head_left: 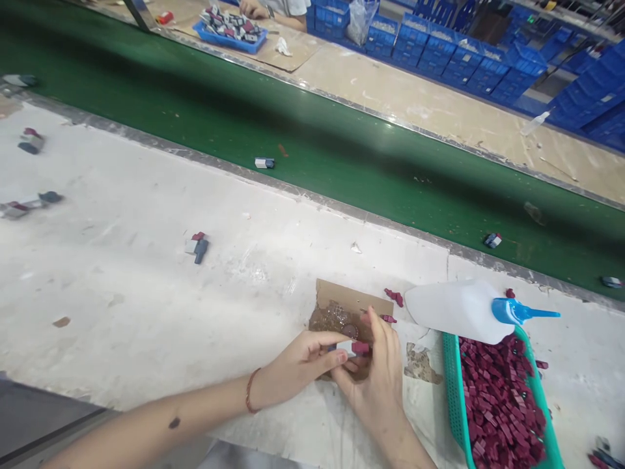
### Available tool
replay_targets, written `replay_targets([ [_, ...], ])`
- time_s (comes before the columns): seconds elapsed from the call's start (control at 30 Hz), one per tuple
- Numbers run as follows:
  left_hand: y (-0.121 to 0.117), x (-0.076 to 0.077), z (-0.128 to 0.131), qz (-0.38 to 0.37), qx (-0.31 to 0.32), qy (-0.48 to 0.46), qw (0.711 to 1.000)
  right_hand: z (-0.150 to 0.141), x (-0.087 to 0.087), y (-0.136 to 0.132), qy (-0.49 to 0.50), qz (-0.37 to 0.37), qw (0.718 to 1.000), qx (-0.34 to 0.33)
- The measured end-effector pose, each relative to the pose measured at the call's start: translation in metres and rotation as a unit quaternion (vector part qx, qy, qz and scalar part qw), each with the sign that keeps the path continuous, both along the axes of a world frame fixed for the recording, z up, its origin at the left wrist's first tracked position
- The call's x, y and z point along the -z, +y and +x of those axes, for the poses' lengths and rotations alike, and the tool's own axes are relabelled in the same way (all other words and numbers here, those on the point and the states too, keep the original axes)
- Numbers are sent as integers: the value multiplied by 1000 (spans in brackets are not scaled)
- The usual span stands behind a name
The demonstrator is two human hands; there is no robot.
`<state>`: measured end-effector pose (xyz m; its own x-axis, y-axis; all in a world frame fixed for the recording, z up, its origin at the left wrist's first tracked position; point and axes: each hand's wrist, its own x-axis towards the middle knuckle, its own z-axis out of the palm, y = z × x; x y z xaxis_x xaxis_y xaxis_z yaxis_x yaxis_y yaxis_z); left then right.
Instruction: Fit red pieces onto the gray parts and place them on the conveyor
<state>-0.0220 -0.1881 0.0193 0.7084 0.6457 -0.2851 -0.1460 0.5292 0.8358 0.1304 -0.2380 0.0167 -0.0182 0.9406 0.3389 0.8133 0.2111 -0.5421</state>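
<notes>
My left hand (303,365) and my right hand (378,378) meet over a scrap of brown cardboard (354,306) smeared with glue. Together they pinch a small white part with a dark red piece (359,348) on it; the fingers of both hands are closed round it. A loose dark red piece (389,319) lies on the cardboard just beyond my right fingers. A white squeeze bottle with a blue nozzle (463,311) lies on its side to the right, resting on the rim of a teal basket (452,384) filled with several dark red pieces.
A green conveyor belt (342,150) runs diagonally behind the white bench and carries a few small assembled parts (264,163). More parts (196,246) lie scattered on the bench at left. Another person's hand (252,8) and a blue tray (229,29) are across the belt. Blue crates (439,52) stack behind.
</notes>
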Motion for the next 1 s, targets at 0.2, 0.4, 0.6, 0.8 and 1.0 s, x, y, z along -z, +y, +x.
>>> replay_targets([
  [0.2,-5,-1,1,117,3,62,991,-2,0,2,-21,-16,1000,15],
  [0.4,-5,-4,2,155,11,74,985,-3,-5,3,9,-35,999,-2],
  [0.6,-4,-8,1,174,31,106,979,1,-4,2,7,-35,999,-28],
  [0.8,0,-13,0,176,65,132,973,2,-15,5,-4,-75,996,-41],
  [1.0,23,-22,-23,199,-13,170,965,65,-57,-20,10,-26,998,-53],
])
